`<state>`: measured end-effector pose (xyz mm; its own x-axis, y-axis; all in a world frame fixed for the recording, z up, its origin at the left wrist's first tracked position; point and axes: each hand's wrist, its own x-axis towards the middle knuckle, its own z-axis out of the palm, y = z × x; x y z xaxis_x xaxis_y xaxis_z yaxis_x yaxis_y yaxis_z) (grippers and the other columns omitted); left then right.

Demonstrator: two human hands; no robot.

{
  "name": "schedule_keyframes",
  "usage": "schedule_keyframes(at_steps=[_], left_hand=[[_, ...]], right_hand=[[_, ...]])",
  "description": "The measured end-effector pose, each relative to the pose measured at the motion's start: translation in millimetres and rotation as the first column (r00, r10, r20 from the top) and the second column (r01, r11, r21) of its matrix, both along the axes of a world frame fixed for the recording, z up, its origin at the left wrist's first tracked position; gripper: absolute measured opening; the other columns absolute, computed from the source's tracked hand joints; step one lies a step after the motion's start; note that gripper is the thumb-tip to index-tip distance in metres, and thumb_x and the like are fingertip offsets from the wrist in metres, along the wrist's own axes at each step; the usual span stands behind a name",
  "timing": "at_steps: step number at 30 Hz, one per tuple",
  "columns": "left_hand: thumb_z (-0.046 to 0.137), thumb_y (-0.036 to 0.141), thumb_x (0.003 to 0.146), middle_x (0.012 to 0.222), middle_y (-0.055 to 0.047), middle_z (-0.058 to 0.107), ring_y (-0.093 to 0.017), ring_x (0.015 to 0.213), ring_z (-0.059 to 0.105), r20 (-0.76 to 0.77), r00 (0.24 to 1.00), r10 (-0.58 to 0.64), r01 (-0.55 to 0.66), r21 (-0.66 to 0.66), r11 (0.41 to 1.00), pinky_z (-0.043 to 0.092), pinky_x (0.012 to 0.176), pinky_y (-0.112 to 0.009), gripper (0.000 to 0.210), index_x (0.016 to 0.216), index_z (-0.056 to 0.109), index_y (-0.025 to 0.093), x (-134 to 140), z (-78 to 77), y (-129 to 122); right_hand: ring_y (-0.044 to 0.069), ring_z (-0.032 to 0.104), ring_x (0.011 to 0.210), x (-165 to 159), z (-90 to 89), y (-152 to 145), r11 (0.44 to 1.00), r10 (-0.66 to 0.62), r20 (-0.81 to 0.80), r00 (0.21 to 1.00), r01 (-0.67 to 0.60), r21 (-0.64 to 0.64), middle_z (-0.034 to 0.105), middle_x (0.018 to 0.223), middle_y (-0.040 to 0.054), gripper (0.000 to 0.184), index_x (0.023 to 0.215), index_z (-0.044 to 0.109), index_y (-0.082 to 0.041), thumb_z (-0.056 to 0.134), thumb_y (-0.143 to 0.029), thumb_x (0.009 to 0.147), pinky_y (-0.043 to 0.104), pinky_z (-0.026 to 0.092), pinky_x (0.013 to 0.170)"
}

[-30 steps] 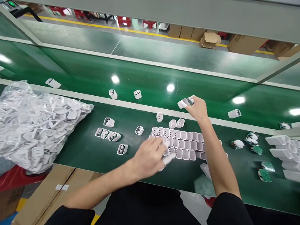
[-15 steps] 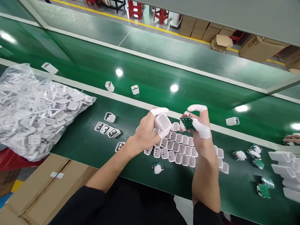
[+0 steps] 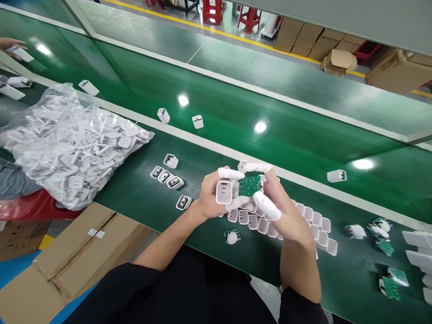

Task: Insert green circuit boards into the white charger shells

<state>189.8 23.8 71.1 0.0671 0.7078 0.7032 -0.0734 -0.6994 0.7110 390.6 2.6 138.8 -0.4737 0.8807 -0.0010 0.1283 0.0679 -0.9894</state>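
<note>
My left hand (image 3: 212, 193), with white finger cots on thumb and finger, is closed around a white plastic charger housing (image 3: 223, 193). Opposite it, my right hand (image 3: 272, 193), also in finger cots, grips a green circuit board (image 3: 250, 186) by its edges. The board's left edge is right at the housing; whether it has entered is hidden by my fingers. Below and behind my hands stand rows of open white housings (image 3: 263, 225), partly covered by my right hand. A loose circuit board with a white blob (image 3: 232, 236) lies just in front of them.
Left lies a clear bag of white plates (image 3: 77, 146). Several filled housings (image 3: 175, 181) stand near it; a few lie along the back. More boards (image 3: 389, 286) and stacked housings (image 3: 424, 257) are at right. Another person's hand (image 3: 8, 44) holds a housing far left.
My hands have come together, bringing the circuit board up against the housing, which has turned in my left hand. The view has shifted left, and another person's hand shows at far left.
</note>
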Motion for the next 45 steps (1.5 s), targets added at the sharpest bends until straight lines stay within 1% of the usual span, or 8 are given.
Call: schedule_keyframes(at_steps=[6,10,13,18,21,26,31,45], left_hand=[[0.086,0.053,0.096,0.082,0.004,0.057,-0.011,0.061,0.051,0.07,0.995,0.076,-0.066,-0.139,0.988,0.048,0.059,-0.026,0.043,0.121,0.067,0.024,6.9,2.9,-19.1],[0.074,0.065,0.1,0.092,-0.001,0.06,-0.017,0.072,0.062,-0.006,0.993,-0.118,0.115,-0.183,0.976,0.059,0.067,-0.034,0.065,0.147,0.051,0.027,-4.7,8.7,-31.2],[0.062,0.064,0.107,0.109,-0.007,0.061,-0.021,0.085,0.068,-0.076,0.984,-0.163,0.135,-0.284,0.949,0.065,0.075,-0.04,0.058,0.15,0.05,0.027,-15.5,10.6,-39.4],[0.082,0.032,0.102,0.108,0.0,0.061,-0.016,0.092,0.073,-0.001,0.997,0.076,-0.074,-0.211,0.975,0.066,0.082,-0.033,0.037,0.118,0.049,0.028,-12.9,8.7,-44.8],[0.075,0.028,0.106,0.106,0.002,0.058,-0.012,0.083,0.067,0.029,0.991,0.134,-0.128,-0.151,0.98,0.063,0.075,-0.028,0.037,0.124,0.043,0.031,-7.3,10.6,-45.0],[0.083,0.046,0.1,0.113,-0.004,0.058,-0.017,0.088,0.065,-0.195,0.955,0.224,-0.24,-0.06,0.969,0.061,0.075,-0.033,0.046,0.128,0.051,0.028,-9.4,16.6,-44.8],[0.082,0.057,0.1,0.112,-0.005,0.062,-0.021,0.094,0.068,-0.232,0.944,0.236,-0.242,0.002,0.97,0.061,0.074,-0.034,0.048,0.127,0.056,0.026,-12.4,17.5,-43.5],[0.079,0.05,0.103,0.11,-0.005,0.061,-0.019,0.092,0.066,-0.273,0.919,0.283,-0.27,0.085,0.959,0.059,0.069,-0.031,0.041,0.126,0.055,0.026,-11.4,22.2,-40.9]], right_hand=[[0.02,0.063,0.067,-11.5,0.2,-0.6,0.956,-0.158,-0.014,0.987,0.156,0.248,0.069,0.08,-0.0034,0.044,0.135,0.075,-0.039,0.091,-0.044,0.094,0.037,0.059,0.064],[0.031,0.075,0.108,-9.5,1.2,3.6,0.843,-0.296,-0.099,0.95,0.309,0.441,0.078,0.117,0.0049,0.038,0.124,0.083,-0.038,0.095,-0.043,0.088,0.053,0.066,0.093],[0.035,0.077,0.122,-7.4,3.7,3.1,0.821,-0.317,-0.212,0.924,0.379,0.427,0.081,0.127,0.0074,0.042,0.125,0.083,-0.036,0.097,-0.039,0.086,0.058,0.069,0.101],[0.033,0.086,0.105,-16.7,6.7,-7.4,0.822,-0.315,-0.373,0.872,0.448,0.352,0.087,0.115,0.007,0.057,0.126,0.083,-0.032,0.107,-0.035,0.074,0.049,0.077,0.086],[0.033,0.087,0.102,-25.0,5.1,-16.2,0.832,-0.29,-0.414,0.863,0.441,0.337,0.088,0.113,0.0063,0.064,0.124,0.082,-0.032,0.111,-0.032,0.067,0.048,0.078,0.083],[0.038,0.086,0.107,-29.0,0.5,-23.4,0.809,-0.206,-0.344,0.916,0.357,0.467,0.088,0.117,0.006,0.067,0.128,0.083,-0.038,0.11,-0.029,0.068,0.058,0.075,0.087],[0.036,0.085,0.099,-27.9,-2.7,-19.6,0.773,-0.155,-0.28,0.947,0.293,0.562,0.088,0.118,0.0044,0.076,0.139,0.079,-0.044,0.109,-0.029,0.07,0.058,0.073,0.08],[0.034,0.08,0.098,-29.5,-7.3,-15.0,0.738,-0.088,-0.229,0.97,0.218,0.639,0.086,0.119,0.0053,0.087,0.151,0.074,-0.042,0.107,-0.024,0.073,0.054,0.067,0.078]])
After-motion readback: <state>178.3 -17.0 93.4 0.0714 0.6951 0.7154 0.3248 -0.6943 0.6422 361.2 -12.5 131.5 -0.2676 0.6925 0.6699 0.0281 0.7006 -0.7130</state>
